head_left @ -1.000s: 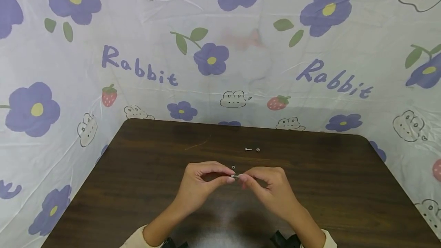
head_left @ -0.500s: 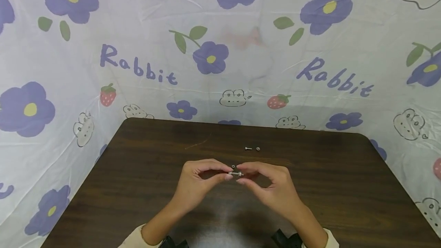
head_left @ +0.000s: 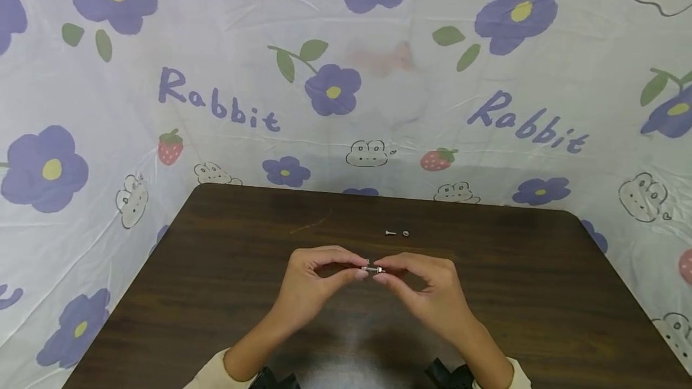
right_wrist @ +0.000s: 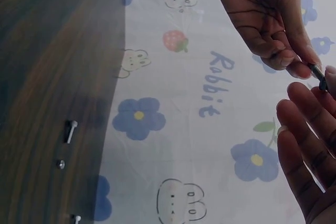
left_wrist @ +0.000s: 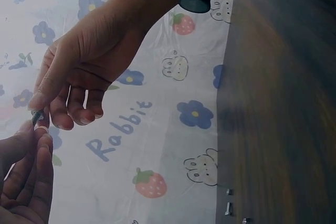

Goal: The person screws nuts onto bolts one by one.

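Note:
Between both hands, over the middle of the table, is a small silver bolt (head_left: 371,269) with a nut (head_left: 381,269) on its right-hand part. My left hand (head_left: 315,278) pinches the bolt's left end between thumb and index finger. The thumb and index finger of my right hand (head_left: 427,286) stand on either side of the nut, fingertips right at it. In the right wrist view the bolt (right_wrist: 316,73) slants from the left fingertips toward the right thumb, while the other fingers of the right hand (right_wrist: 310,135) spread away. Fingertips hide the bolt's left end.
Farther back on the dark wooden table (head_left: 216,245) lie another bolt (head_left: 390,233) and a nut (head_left: 406,233). One more small nut (head_left: 367,262) shows just behind the left fingertips. A printed cloth (head_left: 400,95) hangs around the back and sides.
The right thumb and finger first cover the bolt's end, then part around the nut and stay close to it. The left hand keeps its pinch, and both hands shift slightly away from the body.

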### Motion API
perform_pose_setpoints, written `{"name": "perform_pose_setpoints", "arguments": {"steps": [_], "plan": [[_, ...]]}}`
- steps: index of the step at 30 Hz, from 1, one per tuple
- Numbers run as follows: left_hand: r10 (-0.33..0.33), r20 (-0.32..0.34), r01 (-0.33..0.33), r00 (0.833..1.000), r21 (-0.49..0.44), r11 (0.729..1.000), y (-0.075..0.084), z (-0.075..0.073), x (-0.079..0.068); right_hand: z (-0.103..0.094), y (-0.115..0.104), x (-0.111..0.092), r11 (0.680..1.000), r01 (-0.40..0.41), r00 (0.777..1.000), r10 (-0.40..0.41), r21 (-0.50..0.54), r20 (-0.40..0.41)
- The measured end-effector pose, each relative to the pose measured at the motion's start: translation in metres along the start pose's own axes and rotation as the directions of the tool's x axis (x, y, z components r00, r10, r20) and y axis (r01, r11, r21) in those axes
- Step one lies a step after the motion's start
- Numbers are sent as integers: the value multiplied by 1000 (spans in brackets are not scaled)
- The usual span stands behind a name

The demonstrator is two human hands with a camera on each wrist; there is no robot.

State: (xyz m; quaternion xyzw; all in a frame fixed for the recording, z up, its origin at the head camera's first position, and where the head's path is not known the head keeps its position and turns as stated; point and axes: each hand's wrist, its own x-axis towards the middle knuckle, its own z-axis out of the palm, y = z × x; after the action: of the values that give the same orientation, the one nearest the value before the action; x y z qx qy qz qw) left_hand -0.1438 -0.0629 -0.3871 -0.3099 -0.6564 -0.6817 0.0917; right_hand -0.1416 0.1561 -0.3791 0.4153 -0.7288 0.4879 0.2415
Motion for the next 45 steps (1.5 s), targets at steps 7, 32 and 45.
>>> {"name": "perform_pose_setpoints", "arguments": {"steps": [7, 32, 45], "plan": [[11, -6, -11, 1000, -13, 1000, 3, -1, 7, -1, -2, 6, 1000, -14, 1000, 14, -13, -17], [24, -34, -24, 999, 12, 1000, 9, -1, 9, -5, -4, 11, 999, -28, 999, 28, -20, -15], [22, -10, -22, 1000, -39, 999, 7, 1, 6, -4, -5, 10, 999, -36, 999, 36, -9, -6]]}}
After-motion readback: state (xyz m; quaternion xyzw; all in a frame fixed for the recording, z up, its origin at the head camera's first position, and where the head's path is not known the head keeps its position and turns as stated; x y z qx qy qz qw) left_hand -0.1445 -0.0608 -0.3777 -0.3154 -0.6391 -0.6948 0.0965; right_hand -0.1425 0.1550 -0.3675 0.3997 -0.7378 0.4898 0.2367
